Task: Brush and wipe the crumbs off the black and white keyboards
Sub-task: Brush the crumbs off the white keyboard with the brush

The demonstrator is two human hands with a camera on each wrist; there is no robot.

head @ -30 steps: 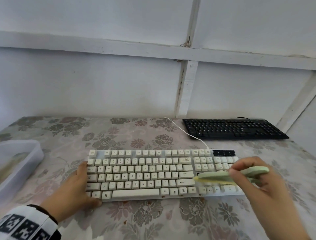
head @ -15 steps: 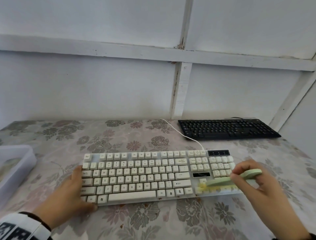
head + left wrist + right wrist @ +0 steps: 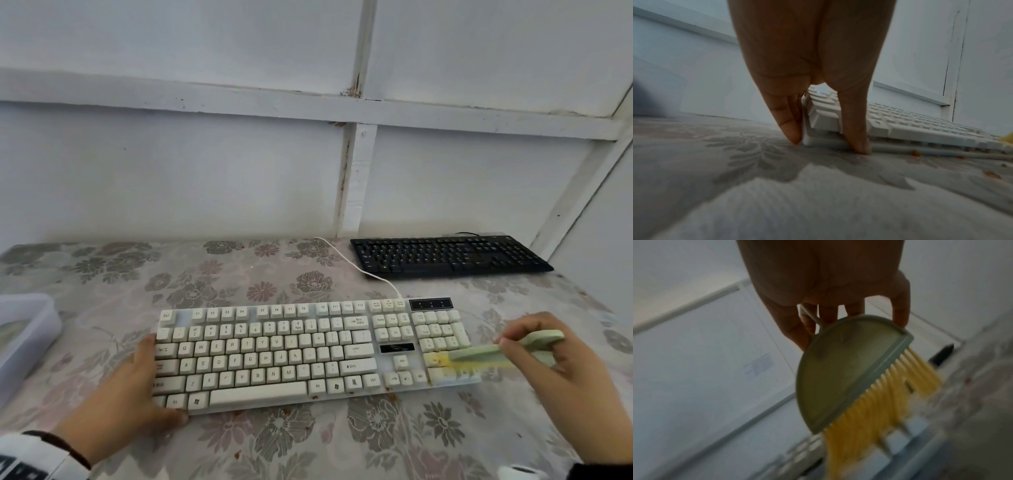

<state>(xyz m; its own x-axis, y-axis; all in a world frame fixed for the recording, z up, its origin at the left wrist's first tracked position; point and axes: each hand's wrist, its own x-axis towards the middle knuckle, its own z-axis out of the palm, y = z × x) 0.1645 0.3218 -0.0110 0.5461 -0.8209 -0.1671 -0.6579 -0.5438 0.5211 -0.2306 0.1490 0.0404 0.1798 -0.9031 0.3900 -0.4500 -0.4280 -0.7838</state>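
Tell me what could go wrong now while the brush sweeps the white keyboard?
1. Crumbs lie on the tablecloth by the front edge of the white keyboard; more sweeping may scatter them.
2. The brush bends its bristles over the number pad and may push bits down between the keys.
3. The left hand braces only the left end, so the keyboard might pivot.

Left hand point(image 3: 812, 53) presses the white keyboard point(image 3: 920, 128) corner, crumbs point(image 3: 915, 153) nearby.
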